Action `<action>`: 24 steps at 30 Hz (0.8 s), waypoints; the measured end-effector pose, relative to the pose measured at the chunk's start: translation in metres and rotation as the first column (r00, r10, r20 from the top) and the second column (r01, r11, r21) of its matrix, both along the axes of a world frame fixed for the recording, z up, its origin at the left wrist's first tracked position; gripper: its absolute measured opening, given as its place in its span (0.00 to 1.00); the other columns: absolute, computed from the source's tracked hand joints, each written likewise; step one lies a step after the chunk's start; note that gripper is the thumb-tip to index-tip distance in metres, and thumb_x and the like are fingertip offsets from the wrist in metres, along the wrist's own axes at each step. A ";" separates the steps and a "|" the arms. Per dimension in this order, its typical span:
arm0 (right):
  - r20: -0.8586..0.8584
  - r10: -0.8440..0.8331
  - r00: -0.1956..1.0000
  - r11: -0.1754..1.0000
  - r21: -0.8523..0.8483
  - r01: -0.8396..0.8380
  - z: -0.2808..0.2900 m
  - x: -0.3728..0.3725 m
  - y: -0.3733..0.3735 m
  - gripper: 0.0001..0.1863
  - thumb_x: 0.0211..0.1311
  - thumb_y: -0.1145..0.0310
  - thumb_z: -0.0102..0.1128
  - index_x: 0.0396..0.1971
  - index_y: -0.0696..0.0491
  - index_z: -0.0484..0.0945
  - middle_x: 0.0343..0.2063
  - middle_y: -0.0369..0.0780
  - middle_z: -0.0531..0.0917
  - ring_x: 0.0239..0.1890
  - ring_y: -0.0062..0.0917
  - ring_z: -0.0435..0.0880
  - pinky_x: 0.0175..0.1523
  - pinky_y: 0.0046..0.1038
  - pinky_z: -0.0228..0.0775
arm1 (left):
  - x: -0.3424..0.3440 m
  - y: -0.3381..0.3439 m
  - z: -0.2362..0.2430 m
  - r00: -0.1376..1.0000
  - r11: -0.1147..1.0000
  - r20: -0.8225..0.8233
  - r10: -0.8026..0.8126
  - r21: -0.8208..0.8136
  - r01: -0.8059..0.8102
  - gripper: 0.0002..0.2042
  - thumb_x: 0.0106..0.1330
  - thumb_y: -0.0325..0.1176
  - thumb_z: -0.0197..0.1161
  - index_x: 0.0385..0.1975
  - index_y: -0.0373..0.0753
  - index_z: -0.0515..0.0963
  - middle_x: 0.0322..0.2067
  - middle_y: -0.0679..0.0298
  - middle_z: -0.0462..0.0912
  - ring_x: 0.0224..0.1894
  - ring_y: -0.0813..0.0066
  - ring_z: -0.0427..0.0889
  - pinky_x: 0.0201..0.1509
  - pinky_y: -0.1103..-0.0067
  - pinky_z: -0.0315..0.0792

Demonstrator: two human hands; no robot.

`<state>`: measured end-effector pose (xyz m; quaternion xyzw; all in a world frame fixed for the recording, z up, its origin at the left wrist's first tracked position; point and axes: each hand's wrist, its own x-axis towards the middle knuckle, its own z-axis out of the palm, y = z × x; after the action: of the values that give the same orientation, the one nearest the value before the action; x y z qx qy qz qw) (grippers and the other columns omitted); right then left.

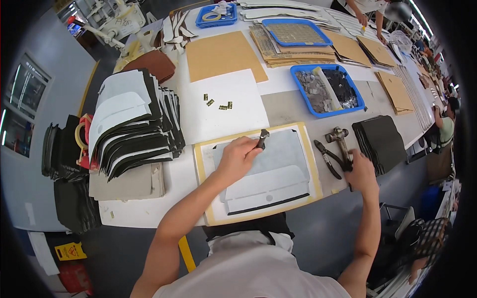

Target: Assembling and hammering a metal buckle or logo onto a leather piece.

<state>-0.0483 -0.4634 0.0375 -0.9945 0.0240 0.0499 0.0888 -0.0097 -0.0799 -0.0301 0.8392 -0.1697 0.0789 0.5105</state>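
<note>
My left hand [235,160] is closed round a short dark metal punch [263,139], held over the far part of a pale grey-blue panel [283,153]. That panel has a white shaped section nearer me and black edges; it lies on a white board with a yellow taped border [313,166]. At the board's right, my right hand [361,174] is wrapped round the handle of a hammer [339,135], whose head points away from me. A pair of dark-handled pliers [328,158] lies just left of the hammer. Part of the hammer's handle is hidden by my fingers.
Several small gold-and-black pieces [210,103] lie on a white sheet [233,82]. Tall stacks of black and white panels [124,109] stand left. Black panels [382,141] lie right. A blue tray [310,110] holds grey and black pieces. Another person's hands [363,20] work at the far right.
</note>
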 end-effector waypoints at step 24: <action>0.004 0.455 0.891 0.872 0.201 -0.446 0.120 0.002 0.118 0.12 0.72 0.65 0.61 0.42 0.58 0.73 0.21 0.50 0.81 0.26 0.53 0.82 0.32 0.48 0.71 | 0.003 -0.006 -0.011 0.997 1.000 0.073 -0.006 0.003 0.006 0.08 0.64 0.26 0.69 0.41 0.34 0.86 0.30 0.56 0.81 0.34 0.56 0.80 0.40 0.67 0.74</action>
<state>-0.0465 -0.3453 0.1577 -0.9577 -0.2114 0.0926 0.1717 -0.0066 -0.0861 -0.0407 0.8360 -0.1911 0.1077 0.5030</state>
